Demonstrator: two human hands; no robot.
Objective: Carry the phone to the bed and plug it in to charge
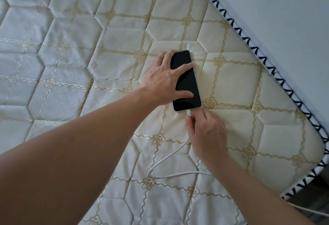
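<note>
The phone (pixel 186 80) lies flat, screen up and dark, on the bare quilted mattress (pixel 89 37), not far from the edge with black-and-white zigzag piping (pixel 267 59) that runs along the wall (pixel 284 2).

The left hand (pixel 167 80) rests on the phone from its left side, fingers spread: the index finger (pixel 185 66) lies across the upper part of the screen, the thumb (pixel 185 94) across the lower part, and the other fingertips sit at the top left corner of the phone. The palm rests beside the phone on the mattress.

The right hand (pixel 206 132) is just below the phone's bottom edge, thumb and fingers pinching the white plug (pixel 188 113) of the cable (pixel 170 155). The plug meets the bottom edge of the phone; whether it is fully seated cannot be told from this angle.

From the plug the cable runs down past the right hand, loops on the mattress and passes under the right forearm. Another stretch of white cable shows off the bed at the lower right corner.
</note>
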